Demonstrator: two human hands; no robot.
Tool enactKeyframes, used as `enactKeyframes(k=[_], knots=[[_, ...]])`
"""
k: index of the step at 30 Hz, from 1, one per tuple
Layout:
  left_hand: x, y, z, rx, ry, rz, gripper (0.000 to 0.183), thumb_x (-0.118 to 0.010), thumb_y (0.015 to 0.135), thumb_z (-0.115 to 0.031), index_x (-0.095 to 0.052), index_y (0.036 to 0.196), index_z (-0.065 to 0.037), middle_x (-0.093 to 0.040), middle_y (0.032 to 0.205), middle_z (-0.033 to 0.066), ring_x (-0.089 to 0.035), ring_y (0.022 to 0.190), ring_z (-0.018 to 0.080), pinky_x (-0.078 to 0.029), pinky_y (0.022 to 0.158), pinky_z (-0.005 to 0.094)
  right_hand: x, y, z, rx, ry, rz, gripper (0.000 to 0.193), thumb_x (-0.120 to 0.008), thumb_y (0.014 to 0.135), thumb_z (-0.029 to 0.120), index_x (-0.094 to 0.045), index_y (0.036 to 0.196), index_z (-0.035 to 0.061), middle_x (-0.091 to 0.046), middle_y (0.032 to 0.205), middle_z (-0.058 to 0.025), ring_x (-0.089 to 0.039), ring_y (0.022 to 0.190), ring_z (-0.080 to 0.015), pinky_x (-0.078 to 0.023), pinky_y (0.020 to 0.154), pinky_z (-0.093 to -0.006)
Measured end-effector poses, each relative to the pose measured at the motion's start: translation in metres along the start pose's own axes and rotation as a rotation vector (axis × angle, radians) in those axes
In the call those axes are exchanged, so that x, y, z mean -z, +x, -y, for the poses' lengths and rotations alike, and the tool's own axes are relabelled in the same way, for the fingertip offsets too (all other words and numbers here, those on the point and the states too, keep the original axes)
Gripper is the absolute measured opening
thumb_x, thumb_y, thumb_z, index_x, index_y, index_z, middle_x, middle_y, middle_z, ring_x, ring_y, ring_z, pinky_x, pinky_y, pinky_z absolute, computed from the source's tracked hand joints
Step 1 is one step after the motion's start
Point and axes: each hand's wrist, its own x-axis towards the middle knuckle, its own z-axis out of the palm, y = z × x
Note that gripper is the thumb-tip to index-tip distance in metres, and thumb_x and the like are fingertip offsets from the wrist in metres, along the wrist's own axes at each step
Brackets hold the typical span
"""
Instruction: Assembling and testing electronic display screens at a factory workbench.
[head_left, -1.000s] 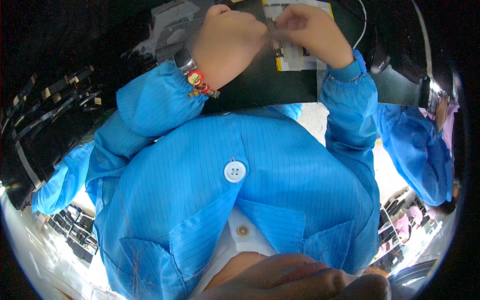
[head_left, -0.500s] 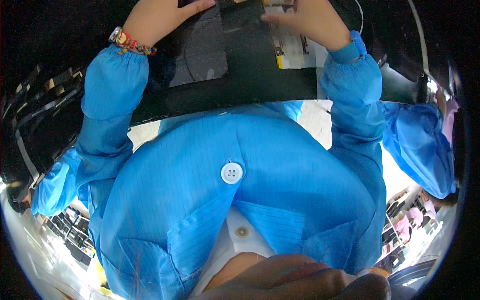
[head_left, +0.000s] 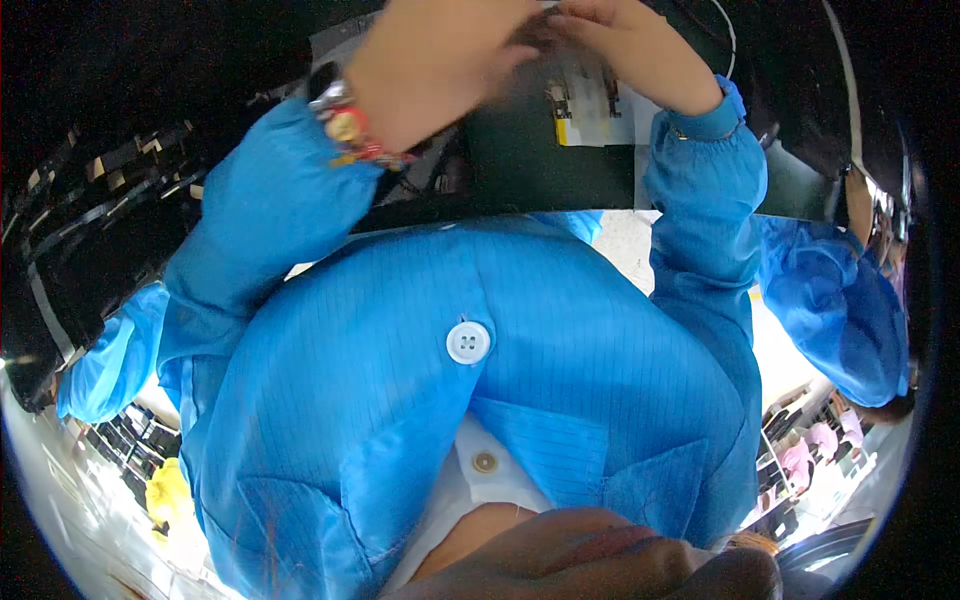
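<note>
My left hand reaches across to the right at the top edge of the view and is smeared by motion. Its fingertips come close to my right hand, whose thumb and fingers are drawn together in a pinch. A small dark patch shows where the two hands meet, but what it is cannot be made out. Just below the right hand, flat white pieces with black parts and a yellow strip lie on the dark work surface. A grey sheet is partly covered by my left hand and forearm.
A thin white cable curves beyond my right wrist. The table's near edge runs close to my body. People in blue sleeves sit at either side, one at the right and one at the left.
My left hand has swung rightward from the grey sheet to meet my right hand. The right hand, spread above the white pieces before, has drawn its fingers together and shifted slightly right.
</note>
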Motion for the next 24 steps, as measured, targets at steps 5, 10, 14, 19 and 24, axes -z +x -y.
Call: enactKeyframes(k=[5,10,14,19,24], knots=[[-0.026,-0.001,-0.003,0.041,-0.094,0.052,0.030,-0.065,0.077,-0.021,-0.063,0.101,-0.003,-0.062,0.088,0.0147,-0.060,0.083,0.0325,-0.049,0.075,0.0384,0.006,-0.004,0.000,-0.061,-0.096,0.157,0.024,-0.053,0.087,0.021,-0.065,0.088,0.0003,-0.061,0.068,-0.0093,-0.055,0.062,-0.0157,-0.045,0.060,-0.0282],[-0.032,-0.005,0.002,0.017,-0.085,0.081,0.021,-0.067,0.072,-0.016,-0.067,0.090,-0.005,-0.061,0.082,0.0119,-0.060,0.076,0.0300,-0.049,0.069,0.0380,0.011,-0.009,0.005,-0.081,-0.180,0.020,0.026,-0.057,0.086,0.024,-0.066,0.090,-0.0003,-0.063,0.070,-0.0093,-0.057,0.061,-0.0150,-0.046,0.058,-0.0272],[-0.034,-0.008,0.005,0.049,-0.048,0.134,0.021,-0.067,0.072,-0.016,-0.068,0.090,-0.006,-0.062,0.084,0.0112,-0.061,0.076,0.0300,-0.049,0.069,0.0379,0.016,-0.008,0.003,-0.140,-0.064,0.004,0.025,-0.059,0.086,0.022,-0.067,0.092,-0.0006,-0.064,0.070,-0.0086,-0.058,0.061,-0.0145,-0.046,0.057,-0.0267],[-0.031,-0.008,0.004,0.066,-0.104,0.054,0.021,-0.068,0.072,-0.015,-0.068,0.091,-0.007,-0.062,0.086,0.0104,-0.061,0.078,0.0301,-0.050,0.068,0.0375,0.013,-0.006,0.003,-0.097,-0.080,-0.007,0.023,-0.060,0.086,0.021,-0.067,0.091,-0.0008,-0.064,0.071,-0.0080,-0.059,0.062,-0.0139,-0.047,0.058,-0.0262],[-0.029,-0.006,0.005,0.056,-0.128,0.055,0.020,-0.068,0.072,-0.015,-0.068,0.090,-0.007,-0.062,0.085,0.0100,-0.061,0.077,0.0300,-0.050,0.068,0.0378,0.013,-0.005,0.007,-0.130,-0.115,-0.016,0.024,-0.059,0.086,0.021,-0.067,0.091,-0.0008,-0.064,0.072,-0.0081,-0.058,0.062,-0.0140,-0.047,0.059,-0.0261]])
